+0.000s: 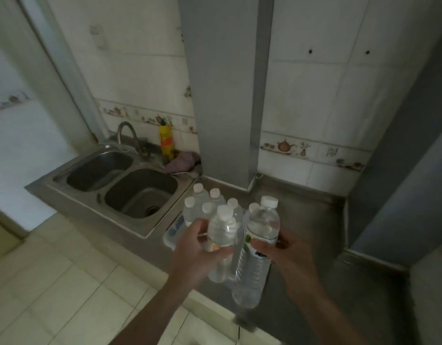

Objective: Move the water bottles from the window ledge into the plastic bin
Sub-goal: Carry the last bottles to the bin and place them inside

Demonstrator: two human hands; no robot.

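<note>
My left hand point(197, 250) grips a clear water bottle point(221, 232) with a white cap, held upright above the counter edge. My right hand point(284, 255) grips a second, taller clear bottle point(257, 255) around its labelled middle. Behind both, several more white-capped water bottles point(205, 202) stand packed together on the grey counter point(314, 232), partly inside what looks like a torn plastic wrap point(175, 230). No plastic bin shows in this view.
A steel double sink point(120, 185) with a curved tap point(128, 133) lies to the left. A yellow detergent bottle point(166, 143) and a purple cloth point(182, 161) sit behind it. A grey pillar point(225, 95) rises behind the bottles. Pale floor tiles point(53, 282) lie below.
</note>
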